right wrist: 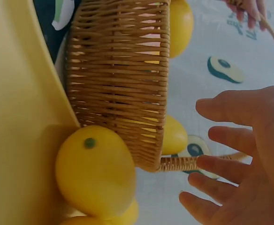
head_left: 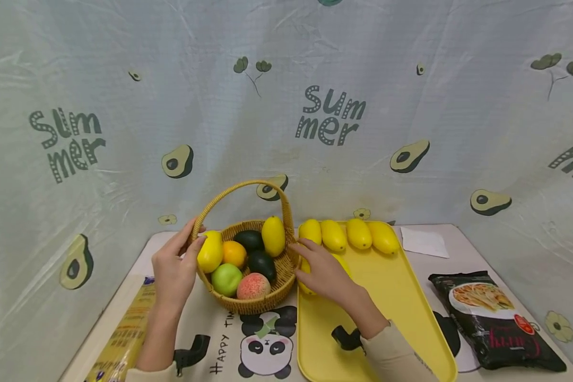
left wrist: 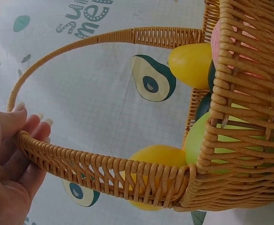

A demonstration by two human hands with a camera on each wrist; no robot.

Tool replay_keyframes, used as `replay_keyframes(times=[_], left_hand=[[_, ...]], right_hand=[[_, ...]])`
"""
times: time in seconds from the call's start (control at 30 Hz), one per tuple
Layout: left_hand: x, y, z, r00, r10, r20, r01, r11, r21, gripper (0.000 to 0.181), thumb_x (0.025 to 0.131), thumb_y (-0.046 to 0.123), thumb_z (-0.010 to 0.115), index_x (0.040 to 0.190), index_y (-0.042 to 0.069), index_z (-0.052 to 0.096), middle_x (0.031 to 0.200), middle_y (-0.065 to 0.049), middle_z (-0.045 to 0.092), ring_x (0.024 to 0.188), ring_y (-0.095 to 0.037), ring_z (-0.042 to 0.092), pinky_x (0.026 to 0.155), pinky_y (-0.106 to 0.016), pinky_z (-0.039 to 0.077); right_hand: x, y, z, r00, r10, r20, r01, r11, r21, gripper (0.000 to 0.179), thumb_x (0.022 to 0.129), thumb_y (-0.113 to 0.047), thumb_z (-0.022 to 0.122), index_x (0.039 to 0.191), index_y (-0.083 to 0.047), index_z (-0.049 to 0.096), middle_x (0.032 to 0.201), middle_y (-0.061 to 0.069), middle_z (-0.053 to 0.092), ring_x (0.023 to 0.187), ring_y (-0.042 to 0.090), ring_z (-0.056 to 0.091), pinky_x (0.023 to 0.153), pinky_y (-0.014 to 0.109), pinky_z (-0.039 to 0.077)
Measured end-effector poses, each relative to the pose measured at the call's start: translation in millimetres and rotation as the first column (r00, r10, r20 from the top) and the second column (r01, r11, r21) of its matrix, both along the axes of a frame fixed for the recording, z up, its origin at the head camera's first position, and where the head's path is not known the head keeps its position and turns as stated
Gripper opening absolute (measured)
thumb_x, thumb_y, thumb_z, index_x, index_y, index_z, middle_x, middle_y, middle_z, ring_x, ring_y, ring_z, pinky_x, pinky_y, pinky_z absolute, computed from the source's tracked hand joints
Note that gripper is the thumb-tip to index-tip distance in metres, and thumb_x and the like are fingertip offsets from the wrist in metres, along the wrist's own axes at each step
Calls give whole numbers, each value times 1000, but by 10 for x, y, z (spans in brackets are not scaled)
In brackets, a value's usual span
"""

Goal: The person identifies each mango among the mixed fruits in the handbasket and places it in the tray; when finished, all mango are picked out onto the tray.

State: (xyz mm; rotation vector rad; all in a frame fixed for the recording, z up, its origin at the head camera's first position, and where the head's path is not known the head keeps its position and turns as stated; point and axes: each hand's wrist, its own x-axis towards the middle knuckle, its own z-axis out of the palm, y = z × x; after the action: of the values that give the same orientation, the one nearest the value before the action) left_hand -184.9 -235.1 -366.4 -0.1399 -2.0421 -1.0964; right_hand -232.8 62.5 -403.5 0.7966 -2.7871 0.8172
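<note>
A wicker basket (head_left: 255, 305) stands on the table with fruit in it: yellow mango-like fruits (head_left: 274, 236), an orange (head_left: 234, 254), dark green avocados (head_left: 261, 265), a green apple (head_left: 226, 279) and a peach (head_left: 253, 286). My left hand (head_left: 174, 268) holds the left side of its arched handle (left wrist: 87, 161), thumb on one side and fingers on the other. Beside the basket's right side is my right hand (head_left: 327, 271), fingers spread and holding nothing in the right wrist view. Below it, a yellow mango-like fruit (right wrist: 95, 171) lies on the yellow tray (head_left: 382, 307), partly hidden in the head view.
Several more yellow fruits (head_left: 359, 234) line the tray's far end. To the right lie a black food packet (head_left: 494, 318) and a white paper (head_left: 425, 242). A yellow packet (head_left: 126, 334) lies at the left. A printed curtain (head_left: 248, 132) hangs behind the table.
</note>
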Motion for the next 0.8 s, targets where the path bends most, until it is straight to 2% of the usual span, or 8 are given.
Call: replay_keyframes(times=[0.13,0.3,0.6,0.7,0.8], left_hand=[[-6,8,-5,1000,-5,-3,5,1000,-2,47,93,9,68,138,16,60,115,-8,74,99,16,59,84,-2,49],[-8,8,-13,1000,-4,-3,4,1000,-8,46,92,9,69,138,13,61,115,-8,74,100,15,59,84,-2,48],[3,-27,17,1000,-8,-11,8,1000,-12,48,91,9,70,137,19,62,113,-7,74,98,15,60,83,-2,49],[2,-35,21,1000,-18,-9,18,1000,-7,48,91,8,70,137,20,62,114,-8,74,99,13,61,83,-3,50],[2,-37,10,1000,-23,-8,23,1000,-1,48,91,8,70,137,20,62,114,-7,74,100,12,61,83,-4,50]], right_hand=[[-133,-135,82,998,43,-38,-41,997,60,58,90,-24,70,145,-18,52,155,10,44,140,29,46,113,47,45],[-339,-283,95,996,64,-55,-58,992,108,58,91,-21,68,146,-16,51,156,11,42,142,30,43,115,46,42],[-685,-583,177,968,120,-220,-102,990,92,56,92,-13,69,144,-13,51,152,14,44,137,31,47,108,45,49],[-737,-660,190,966,131,-224,-106,987,120,52,92,-12,68,142,-11,53,150,16,45,137,31,46,110,44,47],[-794,-729,160,972,127,-197,-90,979,183,53,92,-11,66,142,-11,52,152,16,43,141,30,42,112,43,46]])
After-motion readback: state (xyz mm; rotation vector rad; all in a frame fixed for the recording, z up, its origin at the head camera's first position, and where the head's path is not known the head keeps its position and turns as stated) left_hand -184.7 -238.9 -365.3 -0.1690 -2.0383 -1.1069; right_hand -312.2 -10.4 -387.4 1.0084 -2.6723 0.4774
